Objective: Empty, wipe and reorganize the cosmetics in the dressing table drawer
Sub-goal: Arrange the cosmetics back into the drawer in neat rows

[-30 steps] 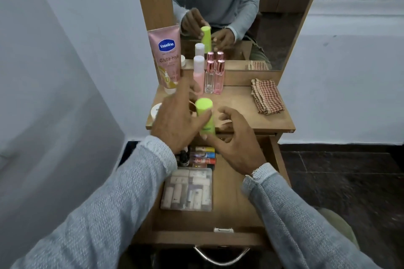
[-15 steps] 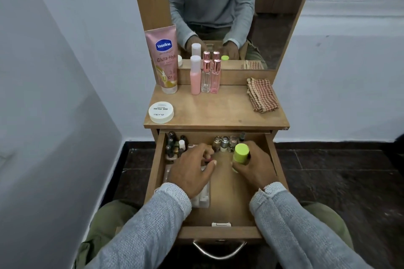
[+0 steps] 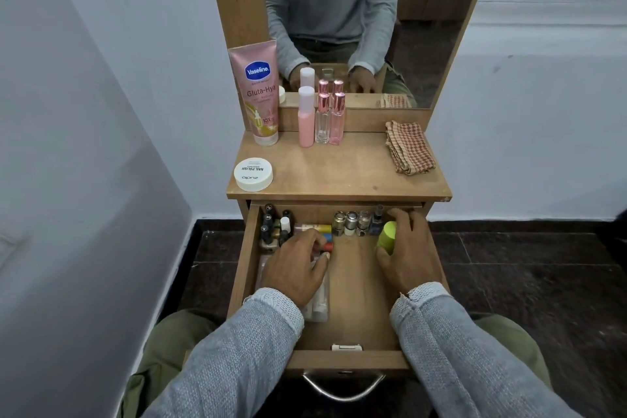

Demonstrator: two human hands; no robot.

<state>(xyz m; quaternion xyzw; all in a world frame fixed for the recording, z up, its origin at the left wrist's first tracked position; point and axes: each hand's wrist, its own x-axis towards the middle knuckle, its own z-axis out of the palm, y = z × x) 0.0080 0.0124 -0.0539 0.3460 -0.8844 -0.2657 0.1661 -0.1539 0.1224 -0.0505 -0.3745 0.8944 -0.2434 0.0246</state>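
We judge the right hand [image 3: 405, 253] has its fingers wrapped round the green bottle [image 3: 386, 235], standing it at the drawer's [image 3: 249, 258] 2 o'clock corner, while the left hand [image 3: 298, 270] rests flat, holding nothing, steadying the clear case [image 3: 319, 305].

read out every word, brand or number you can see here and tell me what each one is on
"Vaseline", "Gluta-Hya", "10X": tall pink squeeze tube standing at the back left of the wooden tabletop.
"NAIL POLISH", "zudio", upside down from this view: round white flat tub.
Small print on both, and numbers on the dark nail polish bottle caps in the drawer: too small to read.
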